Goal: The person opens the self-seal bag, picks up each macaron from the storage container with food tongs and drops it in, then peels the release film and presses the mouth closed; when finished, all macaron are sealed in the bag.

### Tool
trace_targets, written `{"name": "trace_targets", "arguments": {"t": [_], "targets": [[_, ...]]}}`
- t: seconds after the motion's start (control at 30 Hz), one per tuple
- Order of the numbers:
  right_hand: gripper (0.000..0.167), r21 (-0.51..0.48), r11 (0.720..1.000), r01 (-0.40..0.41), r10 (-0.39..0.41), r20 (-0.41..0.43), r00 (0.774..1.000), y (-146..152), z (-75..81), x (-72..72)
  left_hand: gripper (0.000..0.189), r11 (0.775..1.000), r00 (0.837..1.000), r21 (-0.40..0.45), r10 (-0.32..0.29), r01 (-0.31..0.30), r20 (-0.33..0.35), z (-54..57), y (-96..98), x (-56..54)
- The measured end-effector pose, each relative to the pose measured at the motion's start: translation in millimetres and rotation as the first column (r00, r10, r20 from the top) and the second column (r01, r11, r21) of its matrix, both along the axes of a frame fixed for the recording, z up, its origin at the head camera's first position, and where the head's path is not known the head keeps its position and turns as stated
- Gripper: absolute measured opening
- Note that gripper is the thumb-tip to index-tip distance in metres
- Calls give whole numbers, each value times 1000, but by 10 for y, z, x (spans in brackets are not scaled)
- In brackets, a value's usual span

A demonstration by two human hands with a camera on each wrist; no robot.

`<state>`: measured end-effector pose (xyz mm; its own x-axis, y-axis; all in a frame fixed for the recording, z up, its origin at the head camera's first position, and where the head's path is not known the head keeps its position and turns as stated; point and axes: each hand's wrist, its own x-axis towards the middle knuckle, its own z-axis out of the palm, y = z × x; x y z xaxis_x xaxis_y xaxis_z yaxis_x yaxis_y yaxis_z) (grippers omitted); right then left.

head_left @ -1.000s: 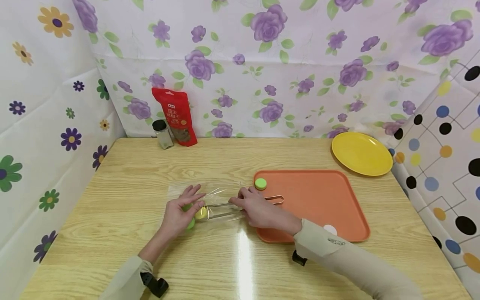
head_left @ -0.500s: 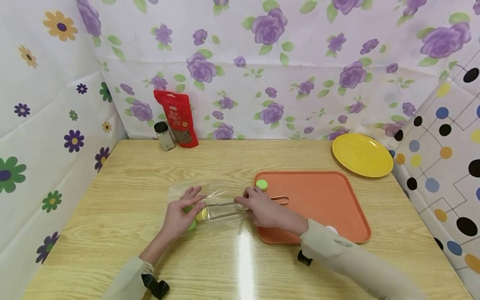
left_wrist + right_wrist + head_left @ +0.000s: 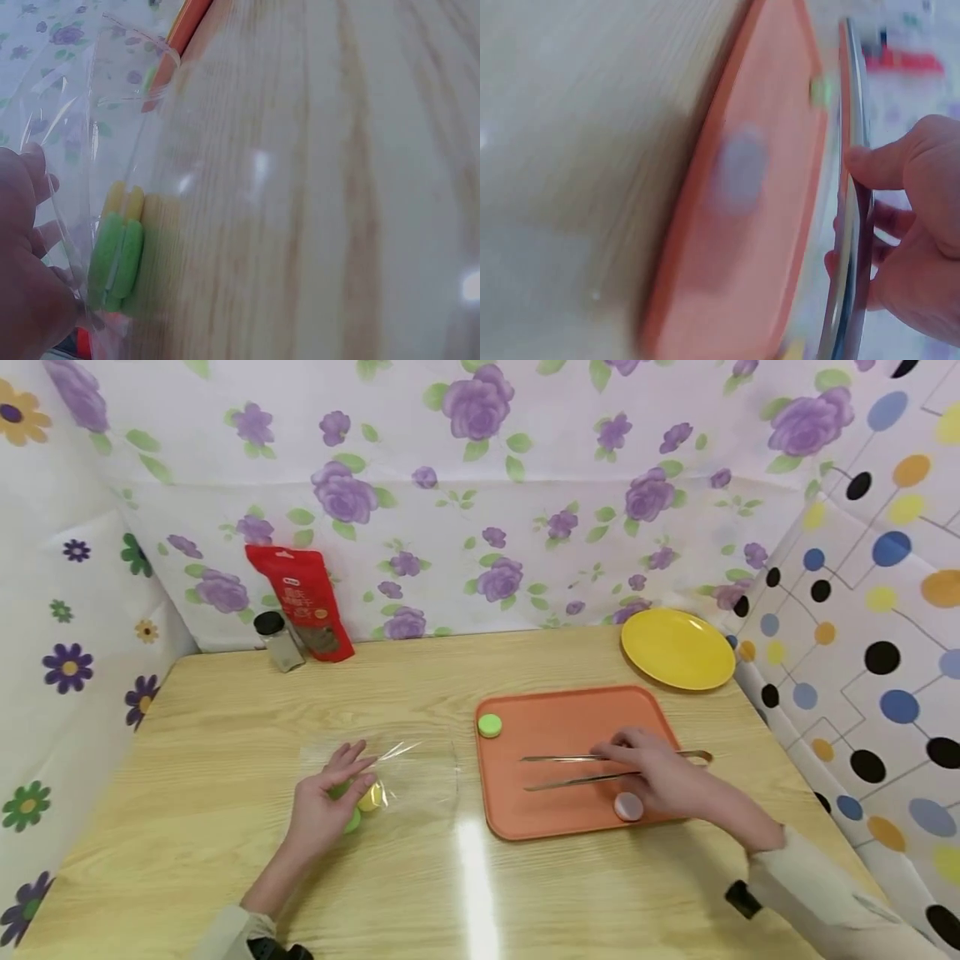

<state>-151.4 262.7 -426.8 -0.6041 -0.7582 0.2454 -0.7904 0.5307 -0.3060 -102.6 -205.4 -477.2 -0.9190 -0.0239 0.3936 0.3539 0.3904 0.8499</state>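
My left hand (image 3: 322,806) holds a clear plastic bag (image 3: 420,777) lying on the table, its fingers and thumb at the bag's left part. Inside the bag, beside that hand, are a yellow macaron (image 3: 370,797) and green macarons (image 3: 352,821), partly hidden by the hand. Over the orange tray (image 3: 555,718), my right hand (image 3: 663,777) grips metal tongs (image 3: 581,781) by the middle, their tips apart and pointing left with nothing between them. A pale macaron (image 3: 628,807) lies just below the right hand on the tray. One green macaron (image 3: 490,725) sits at the tray's far left corner.
A yellow plate (image 3: 678,647) stands at the back right. At the back left, a red pouch (image 3: 307,606) leans by the wall next to a black-capped jar (image 3: 279,642). Patterned sheets close off the back and both sides of the wooden table (image 3: 187,777).
The right hand has drawn the tongs out of the bag and carried them right, over the tray. My left hand stays at the bag. The head view has shifted rightward.
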Motion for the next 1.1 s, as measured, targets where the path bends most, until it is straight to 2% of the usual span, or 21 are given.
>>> {"name": "trace_targets", "arguments": {"t": [0.2, 0.43, 0.6, 0.9, 1.1], "targets": [[61, 11, 997, 73, -72, -31, 997, 749, -42, 228, 22, 1000, 1000, -20, 10, -10, -16, 9, -30, -6], [64, 32, 986, 164, -162, -60, 985, 1223, -106, 444, 22, 1000, 1000, -5, 8, -8, 10, 18, -31, 16], [63, 42, 981, 190, -187, -60, 980, 1350, -196, 510, 22, 1000, 1000, 3, -7, 7, 26, 6, 12, 5], [61, -1, 988, 157, -157, -75, 985, 1328, -345, 408, 21, 1000, 1000, -1, -3, 3, 12, -13, 16, 3], [61, 8, 987, 162, -161, -71, 984, 1268, -351, 368, 22, 1000, 1000, -3, -8, 8, 5, -7, 10, 5]]}}
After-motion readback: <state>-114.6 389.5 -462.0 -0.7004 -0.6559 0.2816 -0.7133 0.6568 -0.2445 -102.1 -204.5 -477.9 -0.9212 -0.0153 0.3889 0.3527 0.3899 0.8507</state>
